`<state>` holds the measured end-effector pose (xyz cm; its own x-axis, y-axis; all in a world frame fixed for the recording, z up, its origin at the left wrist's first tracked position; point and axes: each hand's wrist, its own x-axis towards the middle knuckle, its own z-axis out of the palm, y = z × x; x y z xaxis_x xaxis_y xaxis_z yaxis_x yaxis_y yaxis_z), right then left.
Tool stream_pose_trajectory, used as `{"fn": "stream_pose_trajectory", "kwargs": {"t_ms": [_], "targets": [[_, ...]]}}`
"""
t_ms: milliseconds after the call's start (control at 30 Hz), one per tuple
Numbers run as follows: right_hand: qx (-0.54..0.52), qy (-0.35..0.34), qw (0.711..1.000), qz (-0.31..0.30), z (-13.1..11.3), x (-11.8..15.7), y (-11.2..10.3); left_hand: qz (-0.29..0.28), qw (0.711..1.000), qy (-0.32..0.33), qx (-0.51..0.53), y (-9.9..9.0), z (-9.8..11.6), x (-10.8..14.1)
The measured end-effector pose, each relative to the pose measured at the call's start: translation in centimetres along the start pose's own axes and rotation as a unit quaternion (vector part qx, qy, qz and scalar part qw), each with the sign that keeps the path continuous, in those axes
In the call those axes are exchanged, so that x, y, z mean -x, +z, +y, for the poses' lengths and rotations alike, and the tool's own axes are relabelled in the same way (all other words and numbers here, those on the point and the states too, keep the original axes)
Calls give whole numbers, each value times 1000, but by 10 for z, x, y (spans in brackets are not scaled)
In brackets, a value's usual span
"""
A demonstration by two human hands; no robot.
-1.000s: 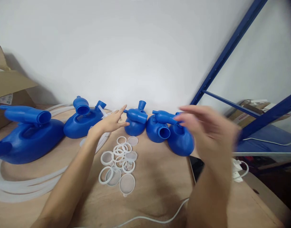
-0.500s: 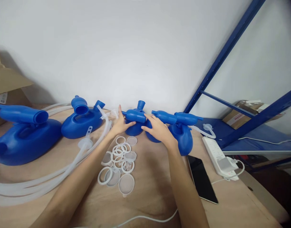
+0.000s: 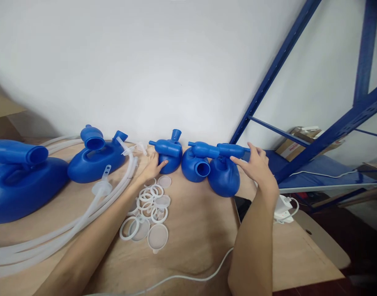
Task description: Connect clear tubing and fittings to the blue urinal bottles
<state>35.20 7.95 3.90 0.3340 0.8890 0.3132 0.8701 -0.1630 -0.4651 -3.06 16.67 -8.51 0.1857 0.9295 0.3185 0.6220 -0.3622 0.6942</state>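
Three blue containers stand in a row against the wall: one in the middle (image 3: 170,163), one beside it (image 3: 190,167) with its round mouth facing me, and the rightmost (image 3: 224,181). Blue tubular pieces lie across their tops. My left hand (image 3: 154,165) rests against the left side of the middle container, thumb apart from the fingers. At the right end of the row, my right hand (image 3: 255,163) has its fingers spread around the narrow tip of the rightmost tubular piece (image 3: 231,150). Whether the fingertips touch it is hard to tell.
White rings and mesh discs (image 3: 157,237) lie between my forearms. Clear tubes (image 3: 83,222) and two more blue containers (image 3: 25,189) are at left. A phone (image 3: 242,206), a power strip (image 3: 282,211) and a blue rack (image 3: 277,61) are at right.
My right hand has moved right, from the middle containers to the far end of the row. My left hand has stayed by the middle container. The view has shifted right.
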Motion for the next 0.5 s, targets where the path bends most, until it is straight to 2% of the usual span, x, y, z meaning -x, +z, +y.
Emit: {"fn": "stream_pose_trajectory", "kwargs": {"t_ms": [67, 167, 200, 333, 400, 500], "targets": [[-34, 54, 997, -37, 27, -7, 12, -13, 1000, 3, -21, 1, 0, -2], [-153, 29, 973, -168, 49, -12, 32, -37, 998, 0, -50, 0, 2, -6], [-181, 21, 964, -194, 52, -12, 37, -46, 997, -5, -59, -1, 3, -7], [-213, -2, 951, -222, 56, -17, 51, -103, 988, -51, -102, -22, 9, -11], [-224, -10, 945, -236, 59, -22, 55, -156, 977, -76, -122, -41, 13, -10], [-199, 38, 956, -210, 67, -28, 61, -226, 960, -86, -139, -76, 23, -3]]}}
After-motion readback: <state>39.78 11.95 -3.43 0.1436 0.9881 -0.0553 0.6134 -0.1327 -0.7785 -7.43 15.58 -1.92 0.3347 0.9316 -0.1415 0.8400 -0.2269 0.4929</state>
